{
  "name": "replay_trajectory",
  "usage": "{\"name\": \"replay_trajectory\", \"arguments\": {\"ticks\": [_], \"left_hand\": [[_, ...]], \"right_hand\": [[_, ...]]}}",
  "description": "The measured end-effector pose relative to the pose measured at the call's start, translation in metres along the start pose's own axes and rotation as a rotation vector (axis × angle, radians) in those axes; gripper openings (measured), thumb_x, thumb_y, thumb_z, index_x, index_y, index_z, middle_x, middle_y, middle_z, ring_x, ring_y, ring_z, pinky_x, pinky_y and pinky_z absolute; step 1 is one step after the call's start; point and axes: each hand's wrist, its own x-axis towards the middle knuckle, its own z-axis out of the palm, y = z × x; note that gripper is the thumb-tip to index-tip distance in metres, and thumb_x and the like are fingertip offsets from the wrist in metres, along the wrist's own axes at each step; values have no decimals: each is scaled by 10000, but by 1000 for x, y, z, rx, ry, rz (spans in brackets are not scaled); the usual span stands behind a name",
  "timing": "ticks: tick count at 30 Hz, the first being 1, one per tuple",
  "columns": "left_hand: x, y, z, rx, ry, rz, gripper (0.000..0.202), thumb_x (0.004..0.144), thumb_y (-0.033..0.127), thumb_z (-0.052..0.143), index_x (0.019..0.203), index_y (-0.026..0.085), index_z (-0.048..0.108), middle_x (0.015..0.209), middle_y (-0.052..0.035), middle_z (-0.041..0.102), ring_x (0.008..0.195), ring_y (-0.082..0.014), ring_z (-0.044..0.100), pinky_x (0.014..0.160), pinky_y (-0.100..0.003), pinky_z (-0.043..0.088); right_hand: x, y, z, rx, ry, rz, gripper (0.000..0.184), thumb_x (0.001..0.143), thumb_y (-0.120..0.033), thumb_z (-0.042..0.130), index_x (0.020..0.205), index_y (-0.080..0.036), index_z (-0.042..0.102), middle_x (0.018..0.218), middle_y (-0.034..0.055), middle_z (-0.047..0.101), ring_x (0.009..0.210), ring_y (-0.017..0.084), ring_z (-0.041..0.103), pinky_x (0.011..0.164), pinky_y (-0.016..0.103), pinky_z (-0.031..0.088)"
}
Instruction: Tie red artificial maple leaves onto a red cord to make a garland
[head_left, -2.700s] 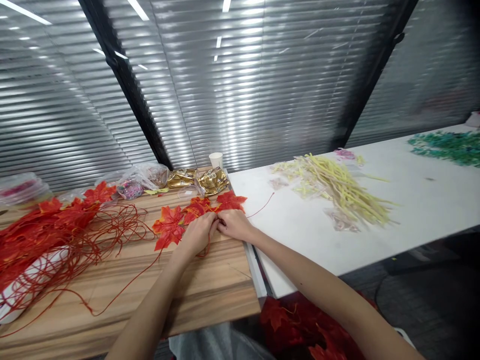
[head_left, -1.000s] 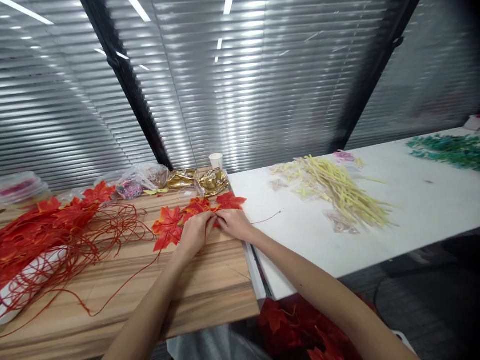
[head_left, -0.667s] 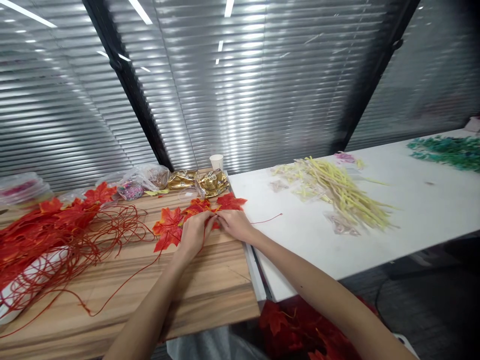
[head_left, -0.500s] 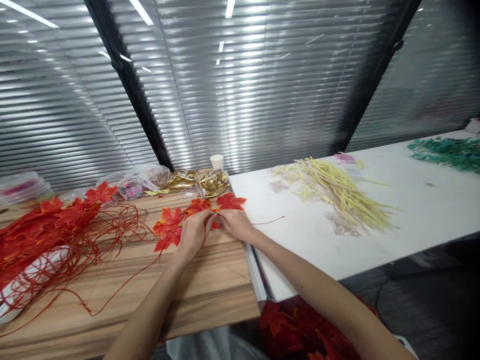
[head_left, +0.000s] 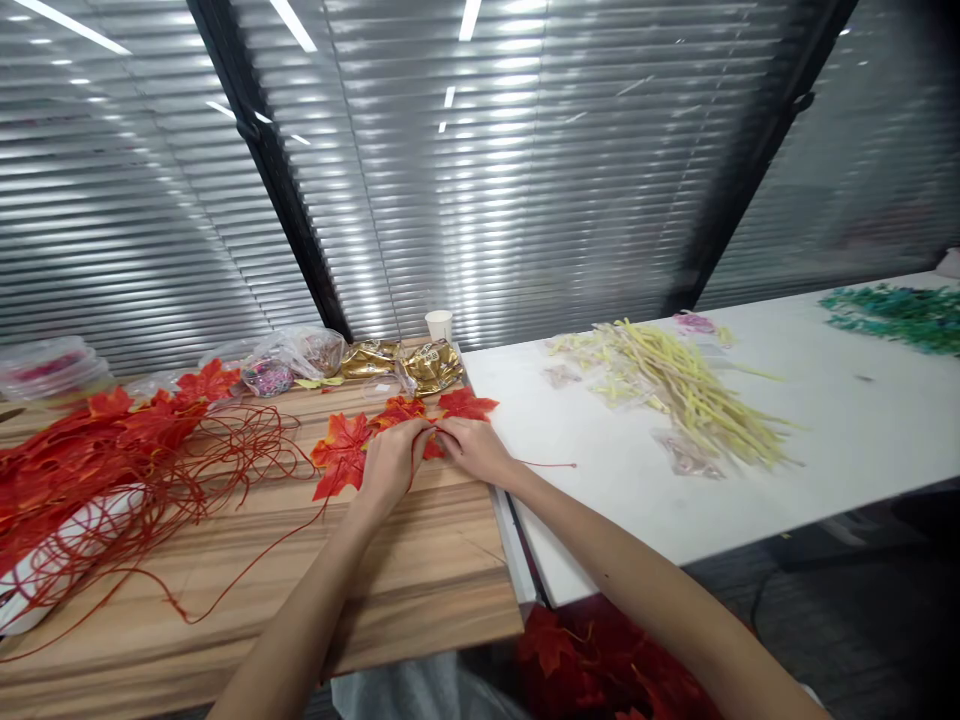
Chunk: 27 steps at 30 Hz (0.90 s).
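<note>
My left hand (head_left: 394,460) and my right hand (head_left: 471,447) meet fingertip to fingertip over the right end of the wooden table. Both are closed in a pinch on a thin red cord (head_left: 281,540), which trails from my left hand toward the tangle at left. A short knotted cord end (head_left: 551,464) sticks out to the right past my right wrist. Around the fingers lie red-orange artificial maple leaves (head_left: 341,452), with another maple leaf (head_left: 466,403) just beyond my right hand. My fingers hide the exact spot where cord and leaf stems meet.
A heap of red leaves (head_left: 97,440) and tangled red cord (head_left: 225,455) covers the left side, over a white object (head_left: 75,540). Gold packets (head_left: 431,367) and a paper cup (head_left: 439,324) stand behind. Yellow strips (head_left: 697,395) lie on the white table (head_left: 600,510); red leaves (head_left: 585,660) hang below.
The whole view has shifted slightly. Both hands stay pinched together in the same place among the leaves, with only small finger movement.
</note>
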Motion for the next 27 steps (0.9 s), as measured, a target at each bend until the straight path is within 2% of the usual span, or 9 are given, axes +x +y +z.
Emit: {"name": "replay_trajectory", "arguments": {"ticks": [9, 15, 27], "left_hand": [[-1, 1, -1, 16, -27, -12, 274, 873, 313, 378, 893, 213, 632, 814, -39, 685, 726, -179, 621, 612, -238, 389], [-1, 0, -1, 34, -22, -4, 271, 872, 302, 373, 916, 221, 629, 830, -35, 691, 724, -184, 625, 606, -241, 386], [-1, 0, 0, 61, -60, -6, 284, 874, 303, 363, 956, 223, 623, 853, -41, 692, 745, -185, 631, 620, -239, 399]], "right_hand": [[0, 1, 3, 53, 18, -61, 191, 877, -153, 414, 937, -130, 594, 886, 66, 635, 790, 143, 573, 689, 231, 388], [-1, 2, 5, 90, 56, -103, 190, 875, -133, 406, 948, -127, 581, 910, 70, 627, 818, 147, 571, 721, 237, 410], [0, 3, 9, 103, 54, -113, 194, 879, -125, 406, 960, -125, 582, 895, 74, 644, 786, 148, 587, 688, 234, 406]]}}
